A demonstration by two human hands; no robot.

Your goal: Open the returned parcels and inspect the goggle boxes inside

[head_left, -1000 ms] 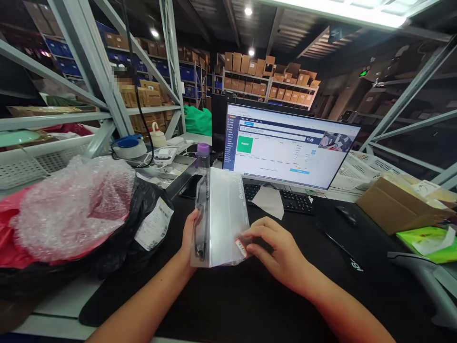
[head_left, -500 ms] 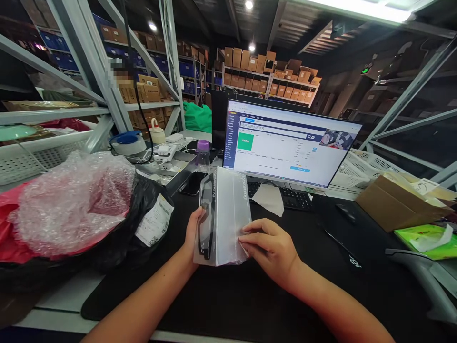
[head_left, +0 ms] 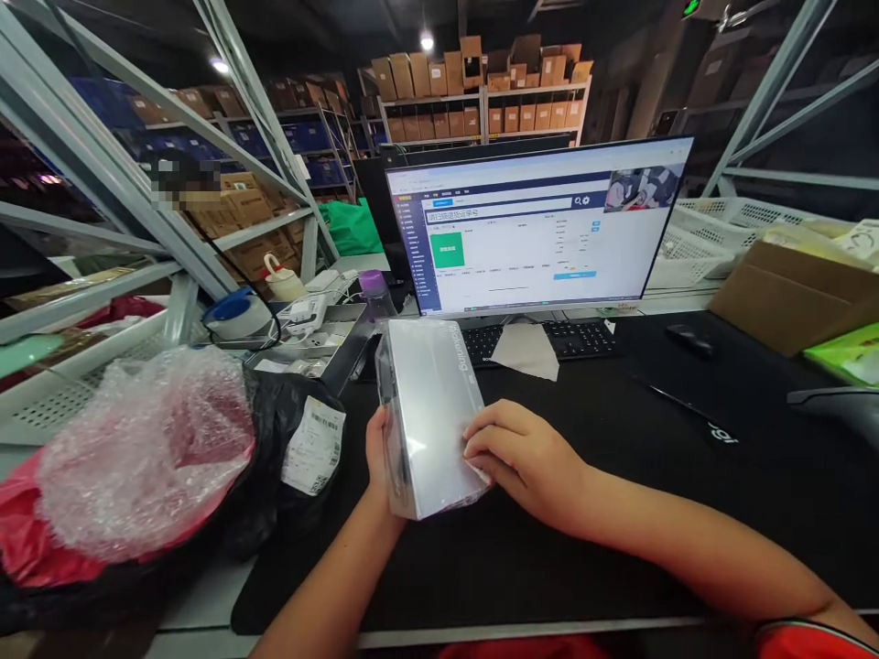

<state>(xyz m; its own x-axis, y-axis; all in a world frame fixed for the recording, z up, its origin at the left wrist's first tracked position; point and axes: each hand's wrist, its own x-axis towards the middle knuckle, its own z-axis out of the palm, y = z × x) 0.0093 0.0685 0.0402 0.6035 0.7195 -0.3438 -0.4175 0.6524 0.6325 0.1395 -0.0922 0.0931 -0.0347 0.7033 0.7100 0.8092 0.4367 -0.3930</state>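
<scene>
Box: a silver film-wrapped retail box is held over the black desk in front of the keyboard. Its lower end is close to the desk, though I cannot tell whether it touches.
Left hand: the left hand is grasping the box's left edge, thumb on the near side and the other fingers hidden behind.
Right hand: the right hand lies on the lower right edge, fingers curled and pressing on the wide face.
Change: a second ago the box stood more upright with its dark narrow side facing the camera and a red sticker under the right fingers. Now it leans back, the broad silver face is up, and the sticker is out of sight.
Meaning: the handling has passed from the sticker corner to the box's wide face, both hands keeping their hold.
Around: bubble wrap and a labelled black bag lie to the left, with the monitor behind.
</scene>
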